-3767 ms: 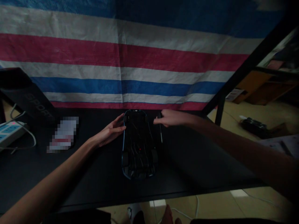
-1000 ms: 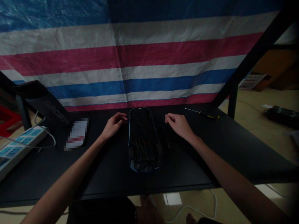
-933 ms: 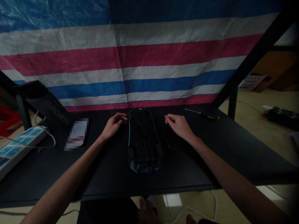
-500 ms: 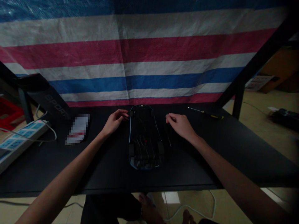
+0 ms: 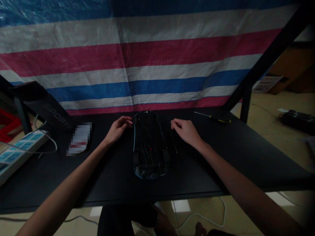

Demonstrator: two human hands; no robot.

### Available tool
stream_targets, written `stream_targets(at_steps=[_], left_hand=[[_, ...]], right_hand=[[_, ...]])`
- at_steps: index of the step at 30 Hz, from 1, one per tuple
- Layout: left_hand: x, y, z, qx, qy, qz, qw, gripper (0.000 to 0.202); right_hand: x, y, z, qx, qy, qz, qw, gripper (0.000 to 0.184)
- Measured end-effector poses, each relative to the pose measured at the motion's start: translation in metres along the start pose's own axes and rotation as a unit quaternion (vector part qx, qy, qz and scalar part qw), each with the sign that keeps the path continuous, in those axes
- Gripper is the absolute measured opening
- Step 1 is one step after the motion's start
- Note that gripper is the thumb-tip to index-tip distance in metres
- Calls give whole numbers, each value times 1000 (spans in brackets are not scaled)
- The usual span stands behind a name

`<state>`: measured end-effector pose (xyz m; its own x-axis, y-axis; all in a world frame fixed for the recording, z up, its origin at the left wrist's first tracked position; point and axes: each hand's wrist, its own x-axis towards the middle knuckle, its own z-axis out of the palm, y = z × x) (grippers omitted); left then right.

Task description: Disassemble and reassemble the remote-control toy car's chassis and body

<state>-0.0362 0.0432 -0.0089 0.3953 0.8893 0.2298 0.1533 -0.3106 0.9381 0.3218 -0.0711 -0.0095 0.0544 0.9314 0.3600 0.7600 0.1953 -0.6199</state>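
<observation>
An upside-down toy car (image 5: 150, 144) lies on the black table, its dark underside and wheels facing up and a small red spot showing near the middle. To its left, my left hand (image 5: 119, 127) rests open, fingertips beside the front wheel; whether they touch the car I cannot tell. My right hand (image 5: 184, 129) is on the other side with its fingers curled closed. A thin dark rod (image 5: 175, 144) with a bright tip runs from near those fingers along the car's side; its upper end is hard to see, and I cannot tell if the hand grips it.
A black-and-yellow screwdriver (image 5: 216, 119) lies at the back right of the table (image 5: 103, 183). On the left are a blurred-out pale item (image 5: 80, 139), a dark box marked SPORT (image 5: 52, 109) and a white power strip (image 5: 22, 152) with a cable. A striped sheet (image 5: 147, 55) hangs behind.
The whole view has shifted slightly, so everything appears a little further left. Both hands, the car and the rod keep about the same places relative to one another.
</observation>
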Motion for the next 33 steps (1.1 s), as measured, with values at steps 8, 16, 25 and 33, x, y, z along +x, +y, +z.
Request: stream_targets(at_steps=[8,16,25,33], left_hand=[[-3,3,0,35,-22,18,999,28],[-3,0,1,40,-22,15,999,29],[-5,6,0,45,-23,14,999,29],[-2,1,-2,50,-17,20,998,28]], right_hand=[[1,-2,-1,1,1,-5,1000,39],[2,0,1,1,-8,-7,1000,40],[1,0,1,0,-19,-16,1000,39],[1,0,0,-5,-20,-11,1000,41]])
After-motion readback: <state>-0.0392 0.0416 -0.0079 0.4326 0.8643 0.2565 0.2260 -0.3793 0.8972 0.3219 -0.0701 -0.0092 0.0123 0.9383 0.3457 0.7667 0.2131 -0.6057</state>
